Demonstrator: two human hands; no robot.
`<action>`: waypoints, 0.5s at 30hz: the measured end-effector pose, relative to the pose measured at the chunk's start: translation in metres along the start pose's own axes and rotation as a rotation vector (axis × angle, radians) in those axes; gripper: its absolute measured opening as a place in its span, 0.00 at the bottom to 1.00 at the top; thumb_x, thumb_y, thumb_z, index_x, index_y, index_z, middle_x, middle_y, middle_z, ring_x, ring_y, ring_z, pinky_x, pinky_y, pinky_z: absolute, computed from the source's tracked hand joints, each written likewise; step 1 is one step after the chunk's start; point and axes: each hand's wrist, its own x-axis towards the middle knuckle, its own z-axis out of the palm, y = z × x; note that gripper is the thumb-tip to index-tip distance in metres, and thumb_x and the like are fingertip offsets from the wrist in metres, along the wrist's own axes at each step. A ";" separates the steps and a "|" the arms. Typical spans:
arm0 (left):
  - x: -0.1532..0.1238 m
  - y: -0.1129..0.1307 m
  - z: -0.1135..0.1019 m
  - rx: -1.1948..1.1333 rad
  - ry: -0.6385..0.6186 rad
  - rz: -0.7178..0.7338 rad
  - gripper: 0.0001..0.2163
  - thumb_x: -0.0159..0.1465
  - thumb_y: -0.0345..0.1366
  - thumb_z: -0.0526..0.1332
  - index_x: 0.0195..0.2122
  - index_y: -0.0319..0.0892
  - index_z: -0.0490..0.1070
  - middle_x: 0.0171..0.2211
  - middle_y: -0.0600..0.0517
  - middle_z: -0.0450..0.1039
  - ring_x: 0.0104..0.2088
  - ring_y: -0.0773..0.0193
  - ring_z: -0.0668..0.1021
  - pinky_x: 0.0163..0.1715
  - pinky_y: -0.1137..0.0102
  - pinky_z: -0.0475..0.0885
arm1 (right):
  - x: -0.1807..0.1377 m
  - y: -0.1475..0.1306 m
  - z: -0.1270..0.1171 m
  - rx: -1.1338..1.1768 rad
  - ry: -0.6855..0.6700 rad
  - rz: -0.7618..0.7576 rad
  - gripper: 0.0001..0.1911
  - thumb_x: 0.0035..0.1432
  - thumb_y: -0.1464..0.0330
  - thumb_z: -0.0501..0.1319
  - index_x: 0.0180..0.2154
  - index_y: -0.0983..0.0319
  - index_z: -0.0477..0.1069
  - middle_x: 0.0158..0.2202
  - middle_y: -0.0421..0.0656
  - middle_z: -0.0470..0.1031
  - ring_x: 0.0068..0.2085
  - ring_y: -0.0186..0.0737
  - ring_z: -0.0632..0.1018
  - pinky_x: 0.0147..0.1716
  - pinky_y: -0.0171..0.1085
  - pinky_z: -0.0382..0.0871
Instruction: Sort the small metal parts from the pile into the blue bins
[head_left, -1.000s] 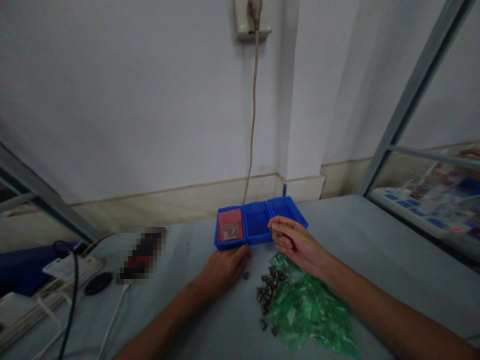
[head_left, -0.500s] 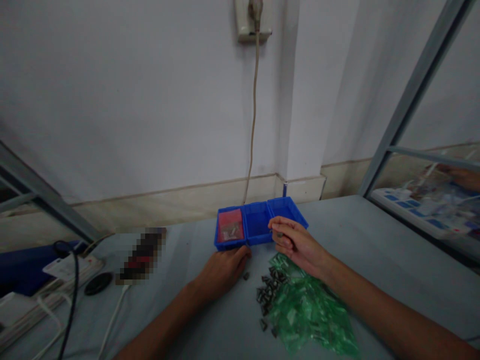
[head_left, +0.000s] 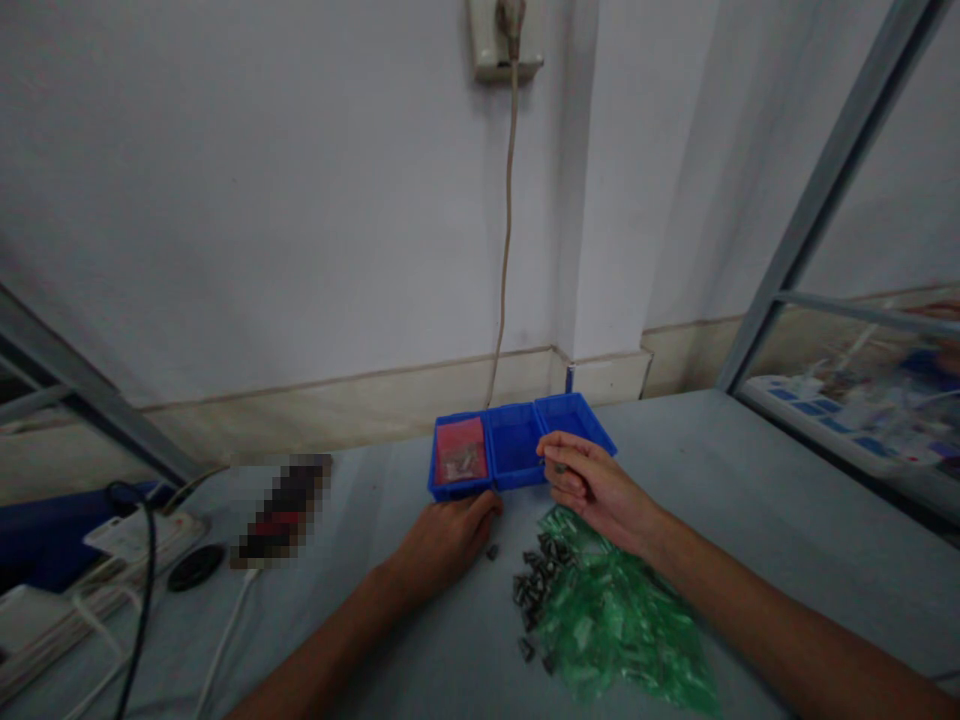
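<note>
My right hand point(head_left: 596, 490) is raised just in front of the blue bins, its fingers closed on a small metal piece point(head_left: 560, 468). Below it lies a crumpled green plastic bag point(head_left: 626, 625). Small dark-grey metal pieces point(head_left: 536, 580) form a pile at the bag's left side. My left hand point(head_left: 448, 540) rests on the table with curled fingers, against or close to the front of the left bin; what it may hold is hidden. One loose metal piece point(head_left: 492, 552) lies beside it. A red-backed packet of small parts point(head_left: 461, 450) sits in the left blue bin point(head_left: 457, 491).
The middle bin point(head_left: 516, 440) and right bin point(head_left: 574, 420) adjoin the left one. A pixelated object point(head_left: 281, 510), a white cable point(head_left: 229, 630) and a black round item point(head_left: 196, 568) lie on the left. Beyond the right bed frame point(head_left: 810, 200) is a power strip point(head_left: 832, 415).
Both my hands and the metal pieces stay where they were. Past the right frame, another person's hand has moved and is blurred.
</note>
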 end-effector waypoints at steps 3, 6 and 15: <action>0.000 0.000 0.000 0.002 0.000 0.001 0.09 0.75 0.35 0.49 0.50 0.46 0.67 0.41 0.51 0.79 0.37 0.59 0.82 0.36 0.69 0.73 | 0.000 0.001 -0.001 -0.002 -0.002 0.003 0.09 0.57 0.66 0.71 0.38 0.64 0.75 0.19 0.30 0.55 0.19 0.26 0.50 0.17 0.28 0.45; 0.000 0.000 0.000 0.000 0.008 0.005 0.09 0.75 0.35 0.49 0.50 0.46 0.67 0.41 0.51 0.80 0.37 0.59 0.82 0.36 0.69 0.73 | 0.000 0.002 -0.002 -0.001 -0.006 0.007 0.09 0.58 0.66 0.71 0.38 0.64 0.75 0.19 0.30 0.55 0.20 0.26 0.50 0.17 0.28 0.45; 0.000 -0.001 0.001 -0.008 0.009 0.003 0.09 0.75 0.34 0.50 0.50 0.47 0.67 0.42 0.52 0.80 0.39 0.59 0.82 0.36 0.69 0.74 | 0.000 0.002 -0.001 0.000 -0.005 0.007 0.07 0.59 0.68 0.69 0.38 0.64 0.75 0.18 0.30 0.55 0.20 0.26 0.50 0.16 0.28 0.44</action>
